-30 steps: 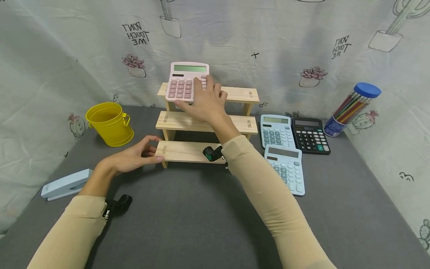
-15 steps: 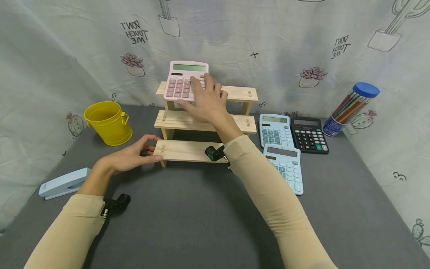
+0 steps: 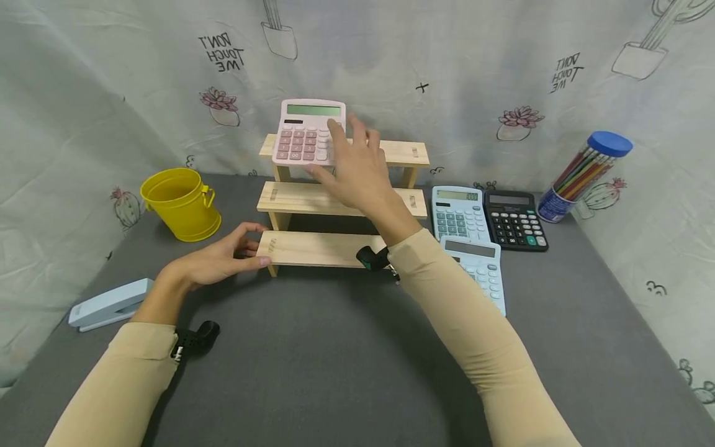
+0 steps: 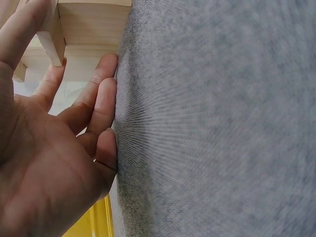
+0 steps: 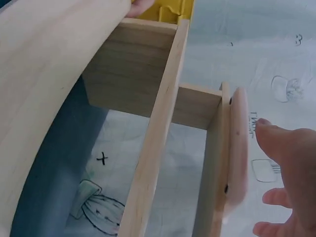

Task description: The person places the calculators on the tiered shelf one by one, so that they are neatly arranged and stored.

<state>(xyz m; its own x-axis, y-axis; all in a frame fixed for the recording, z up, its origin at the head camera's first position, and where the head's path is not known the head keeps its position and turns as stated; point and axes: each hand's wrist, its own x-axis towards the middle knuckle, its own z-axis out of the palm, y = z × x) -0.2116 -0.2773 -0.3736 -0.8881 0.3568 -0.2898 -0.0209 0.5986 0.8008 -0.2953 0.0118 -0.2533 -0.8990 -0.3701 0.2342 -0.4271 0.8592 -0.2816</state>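
Observation:
A pink calculator (image 3: pixel 296 139) lies on the left end of the top tier of a three-step wooden display stand (image 3: pixel 318 249). Over its right side my right hand (image 3: pixel 363 171) hovers with spread fingers. The right wrist view shows a gap between that thumb and the calculator (image 5: pixel 239 148), whose underside meets the top board. My left hand (image 3: pixel 215 257) pinches the left end of the lowest step between thumb and index finger. In the left wrist view, its other fingers (image 4: pixel 104 103) rest along the grey cloth beside the stand's leg (image 4: pixel 52 42).
Left of the stand are a yellow bucket (image 3: pixel 181 208) and a light blue stapler (image 3: pixel 108 304). To its right lie two light blue calculators (image 3: pixel 458 217), one overlapping the other, and a black calculator (image 3: pixel 515 223). A blue-lidded tub of pencils (image 3: pixel 583 171) leans at the back right.
My right hand has drawn back to the right, its fingers coming away from the pink calculator, which stays on the top tier. The left hand keeps its hold on the stand.

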